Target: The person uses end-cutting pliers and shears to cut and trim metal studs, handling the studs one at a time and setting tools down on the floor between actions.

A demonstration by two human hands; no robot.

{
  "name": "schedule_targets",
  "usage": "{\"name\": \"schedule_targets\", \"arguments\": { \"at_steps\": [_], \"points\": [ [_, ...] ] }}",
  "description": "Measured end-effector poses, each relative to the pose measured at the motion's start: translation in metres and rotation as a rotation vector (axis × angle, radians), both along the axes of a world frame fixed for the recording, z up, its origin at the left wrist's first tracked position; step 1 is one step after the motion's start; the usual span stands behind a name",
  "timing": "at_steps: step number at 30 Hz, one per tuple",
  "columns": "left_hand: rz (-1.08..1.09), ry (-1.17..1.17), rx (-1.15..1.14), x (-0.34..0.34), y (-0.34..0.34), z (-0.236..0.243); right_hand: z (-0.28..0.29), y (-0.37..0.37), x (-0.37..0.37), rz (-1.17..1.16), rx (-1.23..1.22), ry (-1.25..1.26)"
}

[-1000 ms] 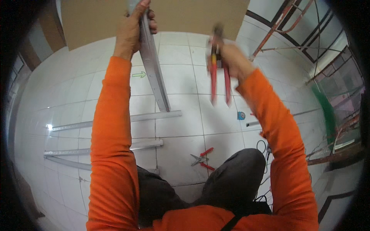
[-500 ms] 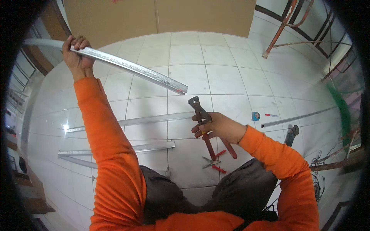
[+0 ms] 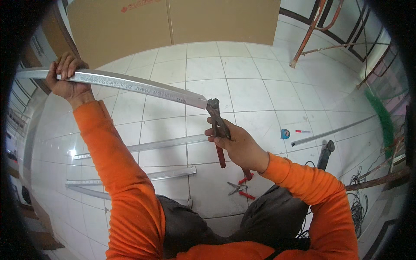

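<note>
Raised at the far left, my left hand (image 3: 69, 82) is wrapped round a long silver metal profile (image 3: 138, 88) that slants down to the right. My right hand (image 3: 243, 146) grips end-cutting pincers (image 3: 219, 128) with red handles, fingers and thumb around them just below the jaws. The pincers' head meets the near end of the profile; whether the jaws bite its edge I cannot make out. On the floor below my right hand lie small red-handled pliers (image 3: 239, 188), their handles spread.
Other silver profiles (image 3: 149, 146) lie on the white tiled floor (image 3: 253, 93). To the right are a blue tape measure (image 3: 284, 133), a red-and-white marker (image 3: 303, 131), a thin metal strip (image 3: 333, 131) and a dark power tool (image 3: 326, 154). Brown cardboard (image 3: 221, 21) stands at the back.
My left hand has moved left and slightly down with the profile. The pincers have moved up and left, and their jaws now meet the profile's end, which was apart from them before.
</note>
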State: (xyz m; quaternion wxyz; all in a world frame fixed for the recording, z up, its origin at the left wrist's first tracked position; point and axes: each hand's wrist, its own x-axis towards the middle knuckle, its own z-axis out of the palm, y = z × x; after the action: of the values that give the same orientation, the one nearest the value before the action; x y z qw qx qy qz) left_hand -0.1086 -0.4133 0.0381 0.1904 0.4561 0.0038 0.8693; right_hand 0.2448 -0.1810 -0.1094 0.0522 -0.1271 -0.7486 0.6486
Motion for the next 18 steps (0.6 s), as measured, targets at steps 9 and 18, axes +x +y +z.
{"name": "schedule_targets", "arguments": {
  "at_steps": [9,18],
  "points": [
    [0.355,-0.012,-0.103,0.004,-0.003,0.005,0.001,0.003,-0.014,-0.070,0.288,0.063],
    [0.717,-0.055,-0.142,0.059,0.033,0.028,0.023,0.011,-0.013,-0.177,0.412,-0.034]
  ]
}}
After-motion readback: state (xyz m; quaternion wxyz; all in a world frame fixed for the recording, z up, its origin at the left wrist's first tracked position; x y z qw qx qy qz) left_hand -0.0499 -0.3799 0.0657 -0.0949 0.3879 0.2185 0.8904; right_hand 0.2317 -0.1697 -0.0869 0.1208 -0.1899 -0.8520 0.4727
